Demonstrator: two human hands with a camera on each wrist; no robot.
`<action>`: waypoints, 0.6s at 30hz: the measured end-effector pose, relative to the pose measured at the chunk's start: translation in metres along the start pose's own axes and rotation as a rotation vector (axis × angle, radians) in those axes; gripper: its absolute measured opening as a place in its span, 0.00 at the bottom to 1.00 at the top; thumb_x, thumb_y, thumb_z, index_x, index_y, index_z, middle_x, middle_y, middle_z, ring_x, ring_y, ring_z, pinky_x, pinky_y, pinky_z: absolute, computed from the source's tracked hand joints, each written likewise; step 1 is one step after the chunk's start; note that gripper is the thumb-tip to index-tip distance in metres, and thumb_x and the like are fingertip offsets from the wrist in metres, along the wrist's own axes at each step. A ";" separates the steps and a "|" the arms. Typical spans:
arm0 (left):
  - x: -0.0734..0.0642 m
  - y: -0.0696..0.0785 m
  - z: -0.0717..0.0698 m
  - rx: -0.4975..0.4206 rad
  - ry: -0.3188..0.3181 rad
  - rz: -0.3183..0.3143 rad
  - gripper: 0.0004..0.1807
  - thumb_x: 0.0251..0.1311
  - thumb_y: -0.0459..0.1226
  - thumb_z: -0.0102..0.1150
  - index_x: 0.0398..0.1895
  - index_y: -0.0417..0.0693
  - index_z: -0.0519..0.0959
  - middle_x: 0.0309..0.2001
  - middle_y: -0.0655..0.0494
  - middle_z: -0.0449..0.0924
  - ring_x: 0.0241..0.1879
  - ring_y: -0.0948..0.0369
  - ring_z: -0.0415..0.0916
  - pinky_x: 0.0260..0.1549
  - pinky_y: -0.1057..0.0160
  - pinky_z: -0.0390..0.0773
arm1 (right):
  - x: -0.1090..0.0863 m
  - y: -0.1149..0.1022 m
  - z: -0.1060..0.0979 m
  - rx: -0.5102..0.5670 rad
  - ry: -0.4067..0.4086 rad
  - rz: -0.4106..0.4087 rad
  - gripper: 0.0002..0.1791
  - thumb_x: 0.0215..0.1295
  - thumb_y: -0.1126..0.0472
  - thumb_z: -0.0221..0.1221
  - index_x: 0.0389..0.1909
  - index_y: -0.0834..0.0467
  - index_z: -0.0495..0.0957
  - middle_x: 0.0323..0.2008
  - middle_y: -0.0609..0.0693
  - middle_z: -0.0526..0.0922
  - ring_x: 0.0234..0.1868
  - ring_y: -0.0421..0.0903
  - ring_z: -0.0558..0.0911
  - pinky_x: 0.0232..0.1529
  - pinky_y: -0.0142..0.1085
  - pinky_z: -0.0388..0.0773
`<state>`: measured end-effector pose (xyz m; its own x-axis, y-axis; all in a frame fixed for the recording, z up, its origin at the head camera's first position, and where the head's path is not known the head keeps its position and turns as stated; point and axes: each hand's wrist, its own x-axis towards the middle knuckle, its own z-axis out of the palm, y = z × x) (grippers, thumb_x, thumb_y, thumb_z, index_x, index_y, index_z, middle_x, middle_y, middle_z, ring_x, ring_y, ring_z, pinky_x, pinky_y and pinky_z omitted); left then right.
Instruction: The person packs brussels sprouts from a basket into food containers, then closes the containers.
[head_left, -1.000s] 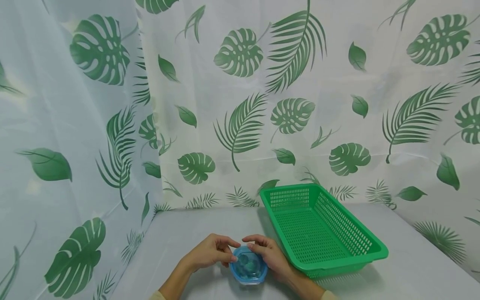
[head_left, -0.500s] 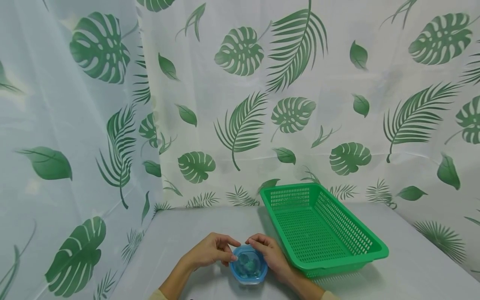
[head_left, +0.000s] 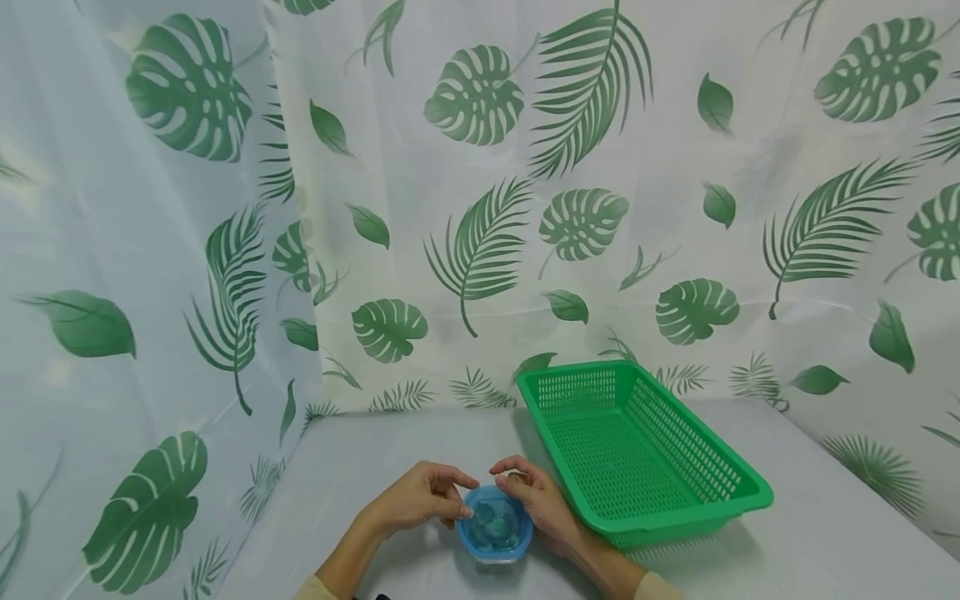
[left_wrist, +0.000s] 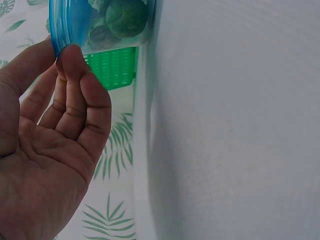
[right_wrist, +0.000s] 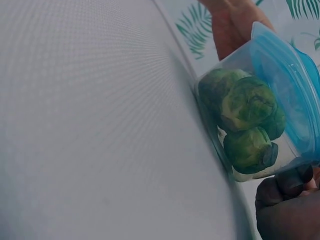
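Note:
A small clear food container (right_wrist: pixel 236 62) stands on the white table in front of me, covered by a blue lid (head_left: pixel 468 546). Through its wall show several green Brussels sprouts (right_wrist: pixel 247 102). At the container's left side, my left hand (head_left: pixel 420 500) pinches the lid's edge between thumb and fingertips, with the other fingers curled below the rim in the left wrist view. My right hand (head_left: pixel 547 508) grips the opposite side. Its thumb lies near the far right edge of the lid, and in the right wrist view its curled fingers (right_wrist: pixel 287 185) sit under the rim.
A large green perforated basket (head_left: pixel 675 525) stands right of the container, close beside my right forearm. White curtains with green leaf prints (head_left: pixel 480 250) hang behind and to the left of the table (head_left: pixel 390 442). A small dark object (head_left: pixel 382 596) shows at the bottom edge.
My right fingers shift slightly at the lid's far right edge, the index finger drawing back from its earlier reach. My left hand keeps its hold. The head view tilts down a little.

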<state>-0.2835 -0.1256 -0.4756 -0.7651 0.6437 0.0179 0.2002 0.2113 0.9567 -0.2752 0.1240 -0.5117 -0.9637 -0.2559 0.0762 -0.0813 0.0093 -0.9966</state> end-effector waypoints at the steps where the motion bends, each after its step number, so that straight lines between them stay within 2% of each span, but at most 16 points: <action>1: 0.000 0.000 0.000 -0.002 -0.002 -0.001 0.19 0.63 0.35 0.71 0.57 0.41 0.84 0.29 0.57 0.87 0.26 0.62 0.84 0.33 0.60 0.86 | 0.000 0.000 0.000 0.003 -0.001 -0.005 0.18 0.74 0.58 0.62 0.56 0.67 0.77 0.26 0.44 0.75 0.32 0.39 0.74 0.41 0.32 0.72; 6: -0.002 0.002 0.000 0.000 -0.016 -0.005 0.19 0.63 0.35 0.71 0.57 0.40 0.84 0.28 0.58 0.86 0.27 0.63 0.83 0.33 0.62 0.85 | -0.002 -0.001 0.001 0.009 -0.011 -0.017 0.16 0.74 0.61 0.61 0.54 0.68 0.76 0.24 0.43 0.73 0.30 0.38 0.73 0.39 0.30 0.72; 13: -0.003 0.005 0.002 0.043 -0.013 -0.010 0.18 0.64 0.37 0.71 0.57 0.47 0.84 0.29 0.55 0.86 0.28 0.61 0.84 0.36 0.57 0.87 | -0.006 -0.004 0.003 -0.057 0.017 0.005 0.17 0.76 0.54 0.61 0.49 0.66 0.81 0.43 0.48 0.84 0.46 0.43 0.79 0.50 0.34 0.74; 16: -0.004 0.004 0.002 0.060 -0.008 -0.022 0.18 0.65 0.38 0.71 0.57 0.49 0.85 0.30 0.55 0.87 0.29 0.60 0.85 0.37 0.56 0.87 | -0.007 -0.006 0.004 -0.066 0.029 0.013 0.19 0.75 0.52 0.62 0.50 0.66 0.82 0.46 0.52 0.85 0.48 0.44 0.79 0.52 0.36 0.73; 18: -0.004 0.003 0.002 0.065 -0.003 -0.024 0.17 0.65 0.38 0.71 0.56 0.49 0.85 0.29 0.54 0.87 0.28 0.60 0.85 0.36 0.56 0.87 | -0.007 -0.007 0.005 -0.093 0.032 -0.012 0.20 0.74 0.51 0.63 0.52 0.65 0.82 0.48 0.54 0.84 0.48 0.43 0.78 0.51 0.35 0.73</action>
<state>-0.2782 -0.1262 -0.4732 -0.7683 0.6401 -0.0060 0.2210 0.2742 0.9359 -0.2665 0.1214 -0.5055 -0.9700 -0.2255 0.0909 -0.1150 0.0961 -0.9887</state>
